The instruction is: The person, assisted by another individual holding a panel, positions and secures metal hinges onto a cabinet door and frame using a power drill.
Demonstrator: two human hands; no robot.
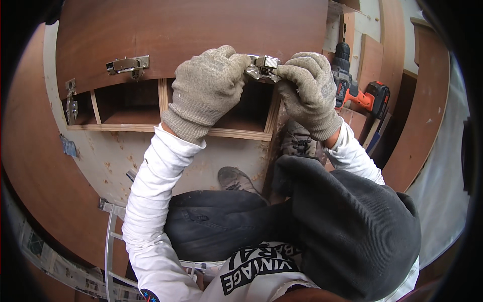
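Note:
A shiny metal cabinet hinge (263, 64) is between my two gloved hands, at the near edge of a reddish-brown wooden panel (196, 27). My left hand (204, 85) is closed, its thumb and fingers at the hinge's left side. My right hand (311, 88) pinches the hinge's right end. Both hands wear dusty knit gloves. Farther left, a second hinge (128, 66) is fixed on the panel, and another hinge (72, 104) hangs at the left corner. Below the panel runs a wooden cabinet frame (241, 134) with open compartments, partly hidden by my left hand.
A black and orange cordless drill (352, 85) with a long bit lies right of my right hand, among wooden boards (370, 55). My shoes (236, 180) are on the stained floor by the frame. An aluminium ladder (111, 241) stands at lower left. Large brown panels (45, 151) flank the left side.

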